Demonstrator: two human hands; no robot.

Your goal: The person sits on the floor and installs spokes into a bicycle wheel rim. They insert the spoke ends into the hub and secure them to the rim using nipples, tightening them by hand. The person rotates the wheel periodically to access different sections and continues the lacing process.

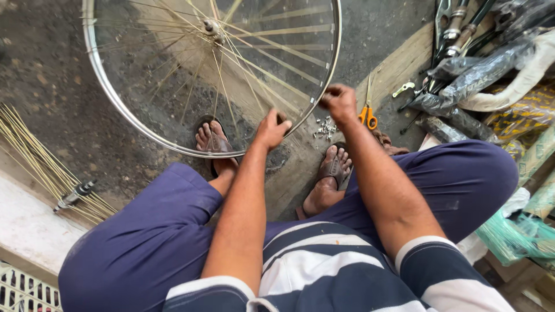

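Note:
A silver bicycle wheel rim (134,130) with thin spokes and a hub (211,28) stands on the ground in front of my feet. My left hand (272,129) rests on the rim's lower right edge, fingers curled on it. My right hand (340,101) pinches the rim a little farther up on the right, fingers closed on a small part I cannot make out. A pile of small silver spoke nipples (325,127) lies on the ground just below my right hand.
Orange-handled scissors (367,116) lie right of my right hand. A bundle of loose spokes (34,157) and a hub part (75,195) lie at left. Wrapped bike frames and parts (480,69) crowd the upper right, green plastic bags (514,237) the lower right.

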